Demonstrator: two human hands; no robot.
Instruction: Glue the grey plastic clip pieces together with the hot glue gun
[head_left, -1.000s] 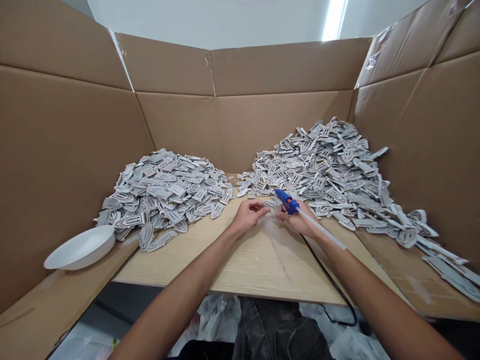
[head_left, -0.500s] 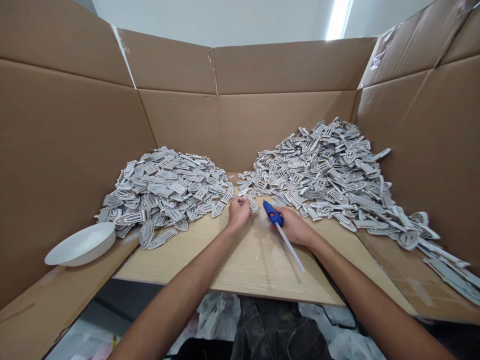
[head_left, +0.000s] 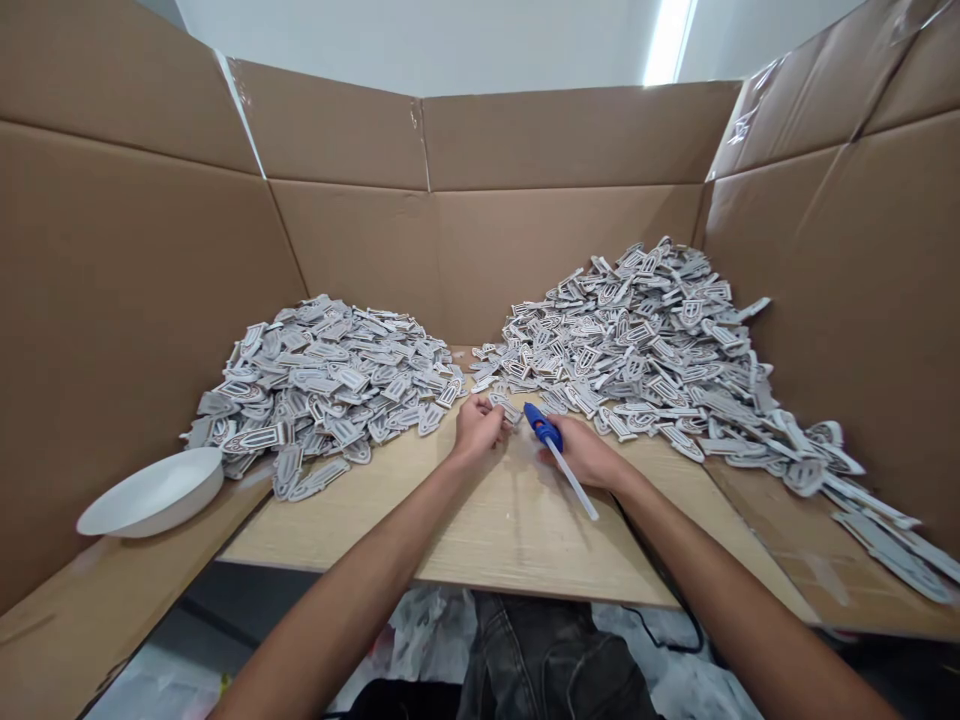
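Note:
In the head view my left hand (head_left: 478,428) is closed on a small grey-white cut-out piece (head_left: 505,407), pinched at its fingertips above the wooden board (head_left: 480,520). My right hand (head_left: 577,450) grips a blue glue gun (head_left: 543,427), its tip close to the piece and pointing away from me. A long whitish glue stick (head_left: 574,482) juts out of the gun's rear toward me. Whether the tip touches the piece cannot be made out.
Heaps of similar pieces stand at the left (head_left: 330,375) and right (head_left: 630,340). A white bowl (head_left: 154,495) sits at the far left. Tall cardboard walls (head_left: 570,230) surround the board. A dark cord (head_left: 652,555) runs beneath my right forearm.
The glue gun's tip and the piece in my left hand are slightly closer together. The piece has tilted a little flatter. The whole view has shifted slightly.

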